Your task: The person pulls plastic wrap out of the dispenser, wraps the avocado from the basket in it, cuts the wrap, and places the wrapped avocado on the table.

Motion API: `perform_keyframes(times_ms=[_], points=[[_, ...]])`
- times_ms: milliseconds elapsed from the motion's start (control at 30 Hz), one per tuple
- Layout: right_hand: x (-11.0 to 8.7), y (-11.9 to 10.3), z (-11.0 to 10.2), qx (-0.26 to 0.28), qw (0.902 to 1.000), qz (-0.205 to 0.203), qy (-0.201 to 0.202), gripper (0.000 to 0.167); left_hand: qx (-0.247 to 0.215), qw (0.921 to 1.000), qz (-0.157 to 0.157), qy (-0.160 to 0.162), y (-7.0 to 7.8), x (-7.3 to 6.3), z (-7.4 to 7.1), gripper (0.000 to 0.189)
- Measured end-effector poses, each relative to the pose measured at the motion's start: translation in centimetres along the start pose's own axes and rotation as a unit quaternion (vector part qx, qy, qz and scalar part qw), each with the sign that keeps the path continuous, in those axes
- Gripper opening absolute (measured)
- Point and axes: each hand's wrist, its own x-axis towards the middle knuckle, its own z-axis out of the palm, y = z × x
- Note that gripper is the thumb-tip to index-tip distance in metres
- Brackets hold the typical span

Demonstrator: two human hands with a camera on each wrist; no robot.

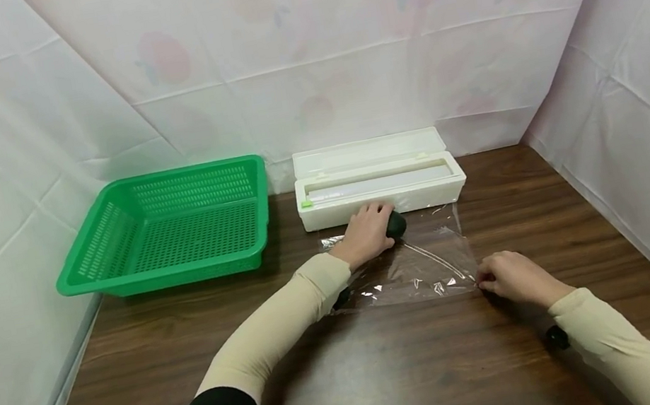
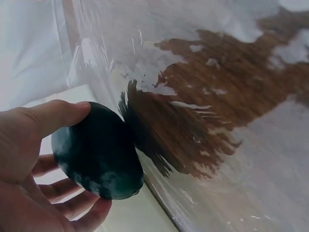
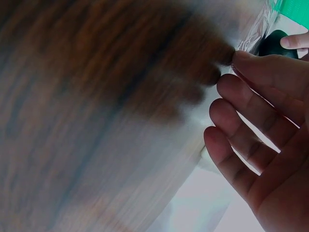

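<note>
Clear plastic wrap [image 1: 425, 261] lies stretched over the table in front of a white wrap dispenser box [image 1: 384, 205], whose lid stands raised. Just before the box, my left hand [image 1: 364, 235] grips a smooth dark green avocado-shaped fruit [image 2: 99, 154], thumb on one side and fingers on the other. In the head view only one end of this fruit [image 1: 396, 224] shows beyond the hand. At the wrap's near right corner, my right hand [image 1: 514, 277] pinches the film edge between thumb and forefinger. Its other fingers [image 3: 236, 121] are slightly bent and apart.
A green plastic basket [image 1: 173, 283] with slotted walls stands left of the dispenser. A small light green slider [image 1: 306, 203] sits at the box's left end. White cloth walls [image 1: 347, 105] border the brown wooden table [image 1: 418, 373] at the back and sides.
</note>
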Motion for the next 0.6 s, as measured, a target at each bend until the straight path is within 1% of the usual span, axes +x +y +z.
perform_keyframes(times_ms=[333, 600], points=[[-0.07, -0.10, -0.04, -0.001, 1.0000, 0.003, -0.005, 0.015, -0.014, 0.9998, -0.002, 0.014, -0.36, -0.40, 0.32, 0.068], [-0.09, -0.12, -0.18, 0.002, 0.9999, 0.009, -0.007, 0.012, -0.025, 0.9992, 0.002, 0.031, -0.56, -0.61, 0.34, 0.068]])
